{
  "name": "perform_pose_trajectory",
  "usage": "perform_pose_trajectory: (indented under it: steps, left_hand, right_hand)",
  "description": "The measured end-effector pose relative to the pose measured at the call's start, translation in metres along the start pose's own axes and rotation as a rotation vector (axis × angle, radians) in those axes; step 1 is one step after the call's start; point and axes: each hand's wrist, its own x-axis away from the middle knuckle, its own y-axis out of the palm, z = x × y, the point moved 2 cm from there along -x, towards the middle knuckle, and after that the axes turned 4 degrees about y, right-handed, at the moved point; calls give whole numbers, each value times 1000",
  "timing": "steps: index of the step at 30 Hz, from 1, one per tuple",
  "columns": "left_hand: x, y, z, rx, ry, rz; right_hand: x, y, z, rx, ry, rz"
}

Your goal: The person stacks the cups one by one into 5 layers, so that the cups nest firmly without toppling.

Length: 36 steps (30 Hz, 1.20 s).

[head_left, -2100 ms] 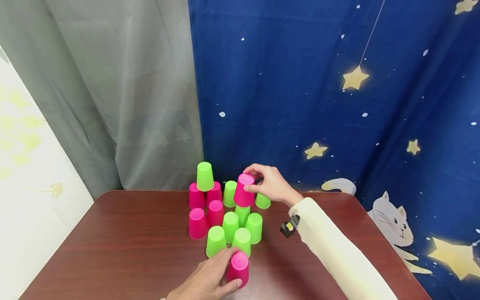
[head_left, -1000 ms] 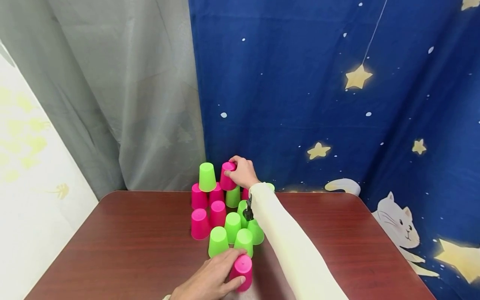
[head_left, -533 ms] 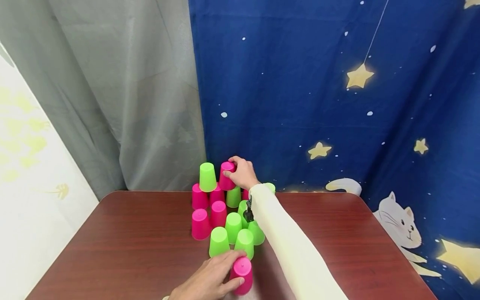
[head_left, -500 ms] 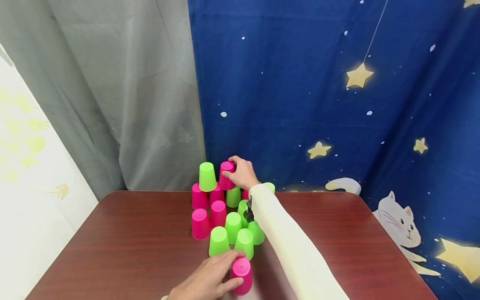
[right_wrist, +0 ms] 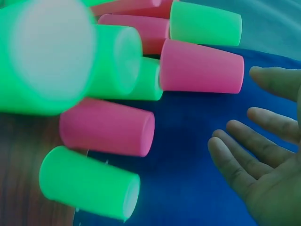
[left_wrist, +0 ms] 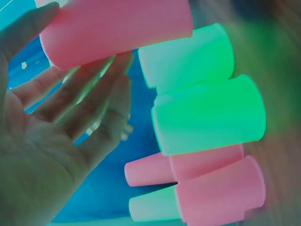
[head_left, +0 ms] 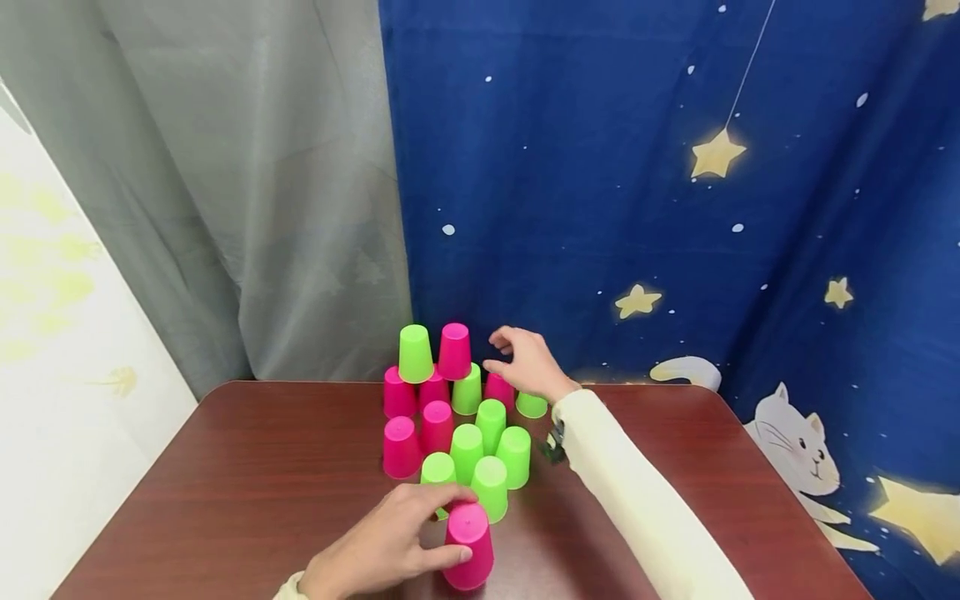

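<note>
At the table's front, my left hand (head_left: 378, 537) holds an upside-down pink cup (head_left: 468, 550) between thumb and fingers; whether that cup touches the table I cannot tell. In the left wrist view the same pink cup (left_wrist: 117, 30) lies across the fingertips. Toward the back, my right hand (head_left: 532, 362) hovers with loosely bent fingers and nothing in them. Just left of it, an upper pink cup (head_left: 454, 352) sits on the back row beside an upper green cup (head_left: 415, 354). The right wrist view shows a gap between the upper pink cup (right_wrist: 202, 67) and the fingers.
Below the upper pair runs a back row of pink and green cups, including a green cup (head_left: 532, 405) at its right end. Several more, such as a pink cup (head_left: 402, 450) and a green cup (head_left: 491, 490), stand closer on the brown table (head_left: 285, 475). Curtains (head_left: 562, 208) hang behind.
My right hand carried the pink cup left to beside the upper green one, let go of it and drew back right. My left hand and its pink cup shifted slightly left.
</note>
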Motion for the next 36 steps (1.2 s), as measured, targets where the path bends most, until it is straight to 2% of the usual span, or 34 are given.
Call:
perform_pose_trajectory:
  steps: [2, 4, 8, 13, 17, 20, 26, 29, 36]
  left_hand:
    - [-1, -6, 1, -30, 86, 67]
    - [-2, -12, 2, -35, 146, 126]
    - [-7, -28, 3, -35, 190, 193]
    - [-22, -54, 5, -104, 169, 215]
    - [-41, -76, 7, -141, 161, 208]
    - [-60, -88, 6, -156, 118, 200]
    - [-103, -100, -1, -162, 17, 180]
    - [-123, -104, -6, -161, -13, 205]
    - [-164, -105, -23, -224, -45, 260]
  right_hand:
    - [16, -3, 7, -5, -19, 10]
    - [33, -4, 13, -20, -11, 12]
    - [60, -1, 23, -22, 2, 35]
    - [82, 8, 29, -3, -26, 77]
    - [94, 16, 32, -13, -19, 86]
    - [102, 22, 35, -26, -13, 85]
    - [114, 34, 42, -62, -19, 77]
    - [118, 39, 45, -81, -12, 73]
    - [124, 43, 51, -109, 26, 80]
